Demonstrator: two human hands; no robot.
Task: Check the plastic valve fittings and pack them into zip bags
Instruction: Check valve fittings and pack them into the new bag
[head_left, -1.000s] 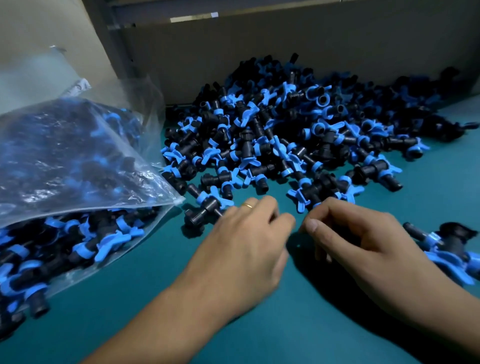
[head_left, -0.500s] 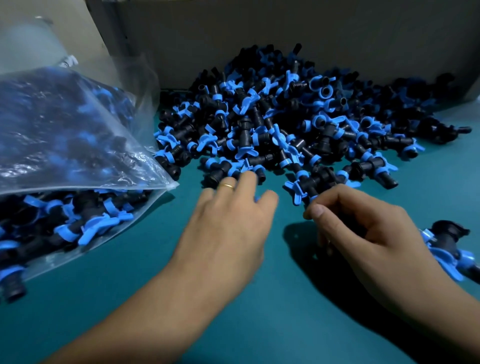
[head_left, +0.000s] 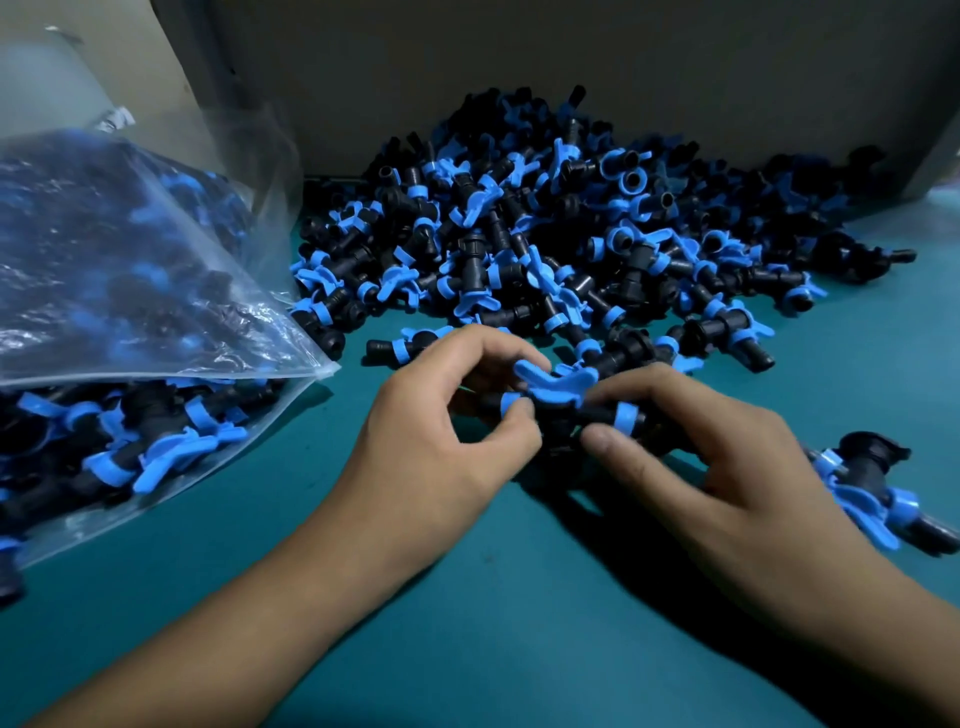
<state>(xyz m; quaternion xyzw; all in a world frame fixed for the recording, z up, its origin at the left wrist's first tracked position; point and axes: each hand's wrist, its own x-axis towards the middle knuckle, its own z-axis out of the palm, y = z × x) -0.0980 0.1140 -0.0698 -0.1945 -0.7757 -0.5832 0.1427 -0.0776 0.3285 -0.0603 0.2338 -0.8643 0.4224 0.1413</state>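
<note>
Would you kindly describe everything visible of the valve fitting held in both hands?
The valve fitting is black plastic with a light blue butterfly handle on top and blue collars on its ends. It lies roughly level just above the teal table, near the pile's front edge. The left hand and right hand pinch its opposite ends.

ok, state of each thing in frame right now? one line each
held valve fitting: off the mat, gripped at both ends
left hand: pinches the fitting's left end
right hand: grips its right end
zip bag: lying flat, filled with fittings
loose pile: heaped, unpacked
stray fitting: apart, by the right wrist
</note>
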